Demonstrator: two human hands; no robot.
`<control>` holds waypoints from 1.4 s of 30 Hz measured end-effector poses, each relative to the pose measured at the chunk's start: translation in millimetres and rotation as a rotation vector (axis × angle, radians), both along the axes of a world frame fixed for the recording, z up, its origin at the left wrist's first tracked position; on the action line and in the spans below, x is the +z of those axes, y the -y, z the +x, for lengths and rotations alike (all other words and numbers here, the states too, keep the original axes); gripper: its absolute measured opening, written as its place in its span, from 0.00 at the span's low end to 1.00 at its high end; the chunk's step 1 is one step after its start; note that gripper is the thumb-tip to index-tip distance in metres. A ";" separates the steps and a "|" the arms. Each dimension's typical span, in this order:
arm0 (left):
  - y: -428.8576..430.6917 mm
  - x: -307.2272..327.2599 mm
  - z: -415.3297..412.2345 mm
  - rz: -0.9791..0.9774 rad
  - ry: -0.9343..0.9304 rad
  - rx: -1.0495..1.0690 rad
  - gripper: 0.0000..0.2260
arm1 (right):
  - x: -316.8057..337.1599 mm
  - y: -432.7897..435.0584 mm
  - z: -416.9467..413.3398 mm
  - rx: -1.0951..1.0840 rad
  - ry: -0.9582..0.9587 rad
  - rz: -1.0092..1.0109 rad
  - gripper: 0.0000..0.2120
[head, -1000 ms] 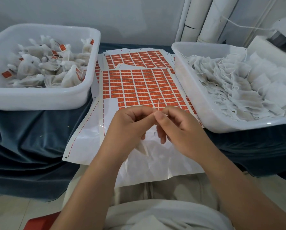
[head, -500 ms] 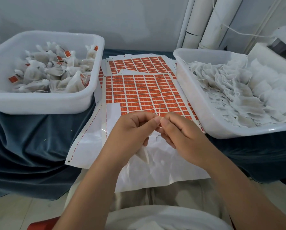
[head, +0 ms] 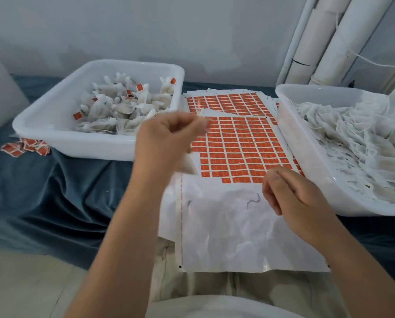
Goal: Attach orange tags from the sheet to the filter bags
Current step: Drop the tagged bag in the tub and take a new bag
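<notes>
At 9 o'clock, loose orange tags (head: 24, 146) lie on the blue cloth (head: 54, 191), touching the left tub (head: 77, 145). That tub, at 10 o'clock, holds tagged bags (head: 123, 109). Near the centre the left hand (head: 166, 138) is raised and blurred, its fingers curled on a white filter bag (head: 187, 165) hanging below the palm at the sheet's 9 o'clock edge. The sheet (head: 238, 145) of orange tags lies between the tubs. At its 5 o'clock the right hand (head: 293, 198) hovers with fingers curled against the thumb and nothing showing in them. At 3 o'clock the right tub (head: 306, 161) holds plain bags (head: 352, 138).
</notes>
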State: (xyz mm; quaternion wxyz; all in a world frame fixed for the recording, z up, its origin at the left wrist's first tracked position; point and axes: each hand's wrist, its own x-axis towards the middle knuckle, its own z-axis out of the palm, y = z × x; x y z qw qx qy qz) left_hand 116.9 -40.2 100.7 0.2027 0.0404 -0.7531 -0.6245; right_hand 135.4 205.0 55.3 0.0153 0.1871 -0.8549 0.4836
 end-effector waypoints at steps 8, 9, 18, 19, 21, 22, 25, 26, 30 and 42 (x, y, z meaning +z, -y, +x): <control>108.7 42.3 -89.1 -0.199 -0.106 0.270 0.05 | -9.8 5.6 3.1 0.072 -0.015 0.141 0.20; 119.8 41.3 -97.6 -0.306 -0.048 0.235 0.07 | -10.1 5.8 3.2 0.072 -0.021 0.152 0.21; 115.7 18.8 -84.2 -0.533 0.125 0.084 0.08 | 11.4 -9.6 2.7 0.086 -0.095 0.174 0.17; 104.5 19.4 -75.6 -0.458 0.073 0.094 0.08 | 17.5 -13.8 2.4 0.070 -0.116 0.173 0.16; 77.9 20.4 -56.5 -0.339 -0.004 0.078 0.07 | 31.8 -25.3 1.9 0.003 -0.167 0.168 0.13; 63.9 19.9 -46.8 -0.300 -0.032 0.062 0.07 | 39.1 -32.4 1.1 -0.047 -0.195 0.158 0.12; 22.4 15.9 -18.1 -0.264 -0.068 -0.043 0.08 | 54.4 -65.3 -7.2 -0.294 -0.273 0.127 0.11; 10.2 12.4 -10.2 -0.261 -0.056 -0.088 0.08 | 56.8 -79.3 -13.5 -0.395 -0.279 0.156 0.11; -28.9 -14.3 8.5 -0.257 0.051 -0.245 0.10 | 56.0 -136.8 -52.3 -0.555 -0.002 0.604 0.13; -57.9 -51.3 14.7 -0.199 0.161 -0.401 0.13 | 41.1 -170.4 -65.1 -0.760 -0.038 0.631 0.18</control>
